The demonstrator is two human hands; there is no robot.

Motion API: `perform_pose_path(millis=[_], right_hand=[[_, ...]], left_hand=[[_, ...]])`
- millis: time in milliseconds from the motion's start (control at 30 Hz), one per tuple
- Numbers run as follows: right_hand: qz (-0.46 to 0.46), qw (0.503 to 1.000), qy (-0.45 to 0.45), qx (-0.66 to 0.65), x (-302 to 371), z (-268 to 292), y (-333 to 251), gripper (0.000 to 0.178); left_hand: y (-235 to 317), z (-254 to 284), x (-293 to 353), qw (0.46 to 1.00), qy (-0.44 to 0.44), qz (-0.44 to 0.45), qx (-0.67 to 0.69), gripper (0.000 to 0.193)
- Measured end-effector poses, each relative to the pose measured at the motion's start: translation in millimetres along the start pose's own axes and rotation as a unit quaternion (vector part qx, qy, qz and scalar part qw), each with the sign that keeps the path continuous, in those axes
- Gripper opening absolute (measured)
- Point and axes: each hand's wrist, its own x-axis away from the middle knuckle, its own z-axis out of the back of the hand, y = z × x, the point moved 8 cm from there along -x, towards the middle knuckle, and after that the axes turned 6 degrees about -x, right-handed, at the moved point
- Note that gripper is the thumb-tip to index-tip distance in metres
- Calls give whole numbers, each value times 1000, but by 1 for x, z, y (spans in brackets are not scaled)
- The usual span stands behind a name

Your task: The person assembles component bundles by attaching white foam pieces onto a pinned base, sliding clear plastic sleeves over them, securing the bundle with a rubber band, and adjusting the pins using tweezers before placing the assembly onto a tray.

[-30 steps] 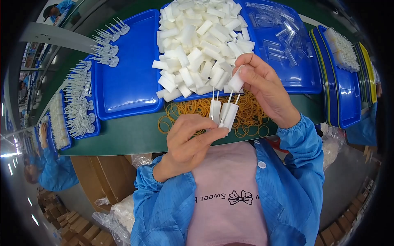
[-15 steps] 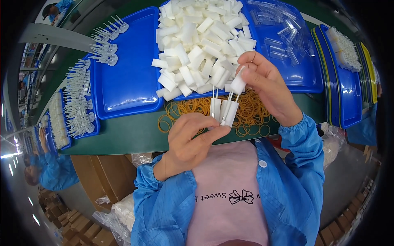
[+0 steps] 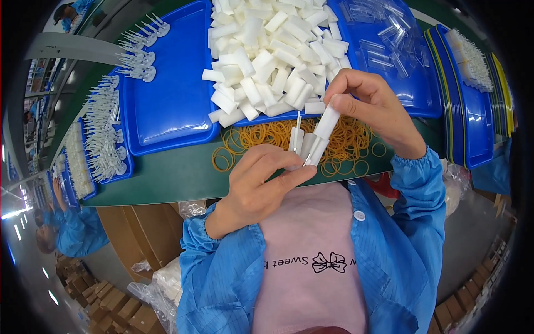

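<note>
My left hand (image 3: pixel 258 181) pinches a small thin-pronged part near its base, in front of the heap of blocks. Several white foam blocks (image 3: pixel 307 143) sit on its prongs, and one bare prong rises at the left. Between the thumb and fingers of my right hand (image 3: pixel 375 108) is another white foam block (image 3: pixel 328 121). Its lower end meets a block in the left hand, in line with it. My left fingers hide the base of the pronged part. Behind the hands lies a big heap of white foam blocks (image 3: pixel 267 61).
Tan rubber bands (image 3: pixel 256 136) lie before the heap. A blue tray (image 3: pixel 167 106) stands left, beside rows of white pronged parts (image 3: pixel 105 133). Clear plastic pieces (image 3: pixel 395 36) fill a tray at the right, next to stacked trays (image 3: pixel 473 133). A person in blue (image 3: pixel 80 228) is at far left.
The block in my right hand has come down onto the prongs, which its lower end now covers. My right hand has shifted slightly right; my left hand keeps its hold.
</note>
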Motion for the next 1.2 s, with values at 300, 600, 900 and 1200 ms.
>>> perform_pose_path(millis=[300, 600, 900, 1200], right_hand=[[124, 986, 6, 108, 12, -38, -18, 5], [184, 943, 58, 271, -1, -5, -21, 10], [176, 847, 75, 495, 4, -15, -3, 20], [282, 848, 74, 442, 15, -21, -35, 25]], left_hand=[[-2, 3, 8, 992, 95, 75, 21, 34], [-5, 11, 3, 994, 100, 27, 17, 38], [-9, 10, 6, 997, 44, 34, 49, 30], [0, 9, 2, 994, 20, 14, 103, 28]])
